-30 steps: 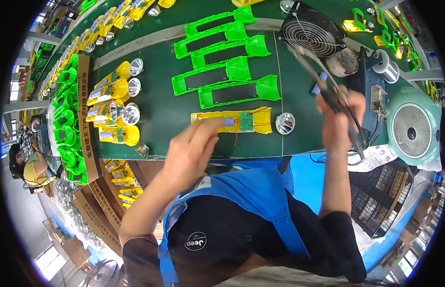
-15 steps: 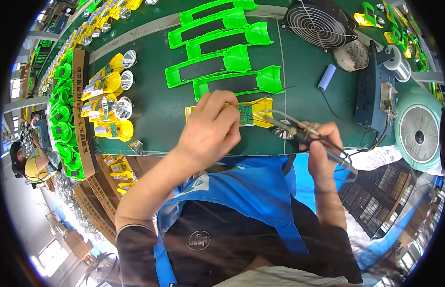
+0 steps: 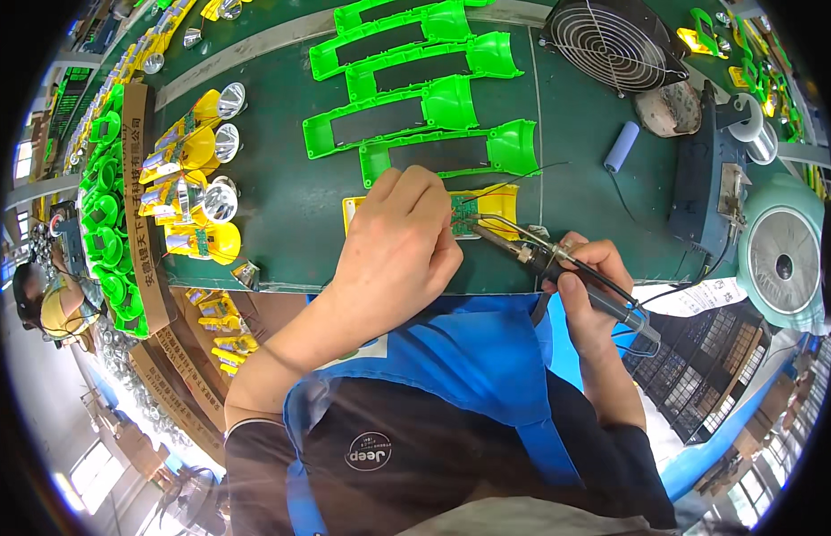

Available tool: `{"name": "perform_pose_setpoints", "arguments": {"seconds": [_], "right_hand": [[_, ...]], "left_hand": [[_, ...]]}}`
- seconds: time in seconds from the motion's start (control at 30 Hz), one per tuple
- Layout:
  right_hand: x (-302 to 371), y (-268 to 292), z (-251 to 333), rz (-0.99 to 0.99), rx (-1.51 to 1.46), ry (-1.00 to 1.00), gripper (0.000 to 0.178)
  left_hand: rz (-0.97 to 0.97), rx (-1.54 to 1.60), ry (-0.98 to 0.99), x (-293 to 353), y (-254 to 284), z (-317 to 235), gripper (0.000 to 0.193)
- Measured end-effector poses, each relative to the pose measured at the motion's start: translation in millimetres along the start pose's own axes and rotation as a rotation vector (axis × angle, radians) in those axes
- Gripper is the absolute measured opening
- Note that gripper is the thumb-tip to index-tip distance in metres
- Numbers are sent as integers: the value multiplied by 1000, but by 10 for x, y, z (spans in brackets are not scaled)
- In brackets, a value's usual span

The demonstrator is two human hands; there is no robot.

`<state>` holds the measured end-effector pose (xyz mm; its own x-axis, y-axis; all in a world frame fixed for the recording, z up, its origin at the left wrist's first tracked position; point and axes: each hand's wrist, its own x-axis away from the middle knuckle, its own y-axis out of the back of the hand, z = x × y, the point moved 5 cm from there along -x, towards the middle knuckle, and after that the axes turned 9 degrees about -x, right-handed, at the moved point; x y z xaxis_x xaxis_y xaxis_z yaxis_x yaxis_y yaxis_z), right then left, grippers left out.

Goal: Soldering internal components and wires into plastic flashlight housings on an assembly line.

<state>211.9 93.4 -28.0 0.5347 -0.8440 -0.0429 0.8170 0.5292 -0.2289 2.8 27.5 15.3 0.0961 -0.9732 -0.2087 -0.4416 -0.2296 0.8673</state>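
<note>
My right hand (image 3: 587,288) grips a soldering iron (image 3: 603,302) with a thin bent metal tube running along it. Its tip touches or hovers just over a small green circuit board (image 3: 465,211) in a yellow plastic housing (image 3: 502,202). My left hand (image 3: 402,237) lies over the housing's left part, fingers curled and pressed together; whatever they pinch is hidden beneath them. A thin dark wire (image 3: 542,170) sticks out from the board toward the upper right. Just beyond lie several bright green plastic shells (image 3: 513,147) with dark panels, in a staggered column.
At left stand yellow lamp units (image 3: 201,241) with silver reflectors, beside a cardboard box (image 3: 137,179) and green parts. On the right are a black fan (image 3: 603,45), a purple battery cell (image 3: 622,147), a blue soldering station (image 3: 701,188) and a pale green round fan (image 3: 781,250). Another person (image 3: 54,299) sits far left.
The soldering iron's tip has moved left and down onto the circuit board, my right hand following slightly. My left hand stays over the housing. The view has shifted a little.
</note>
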Motion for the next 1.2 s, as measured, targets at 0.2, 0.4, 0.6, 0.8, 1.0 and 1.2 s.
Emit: {"name": "perform_pose_setpoints", "arguments": {"seconds": [0.2, 0.4, 0.6, 0.8, 1.0, 1.2], "right_hand": [[-9, -20, 25, -32, -39, -19, 22], [-23, -50, 62, 27, 92, 45, 23], [-14, 14, 22, 57, 115, 134, 22], [22, 31, 19, -100, -72, 15, 24], [-14, 16, 19, -61, -38, 12, 23], [-6, 11, 32, -56, -60, -14, 25]], "left_hand": [[1, 1, -6, 8, -12, -1, 20], [33, 9, -2, -2, -5, 3, 17], [51, -10, 15, -9, -18, -5, 17], [55, -4, 23, -11, -27, -1, 17], [54, -10, 12, -11, -21, -4, 18], [41, -23, -7, -23, -14, -10, 18]]}}
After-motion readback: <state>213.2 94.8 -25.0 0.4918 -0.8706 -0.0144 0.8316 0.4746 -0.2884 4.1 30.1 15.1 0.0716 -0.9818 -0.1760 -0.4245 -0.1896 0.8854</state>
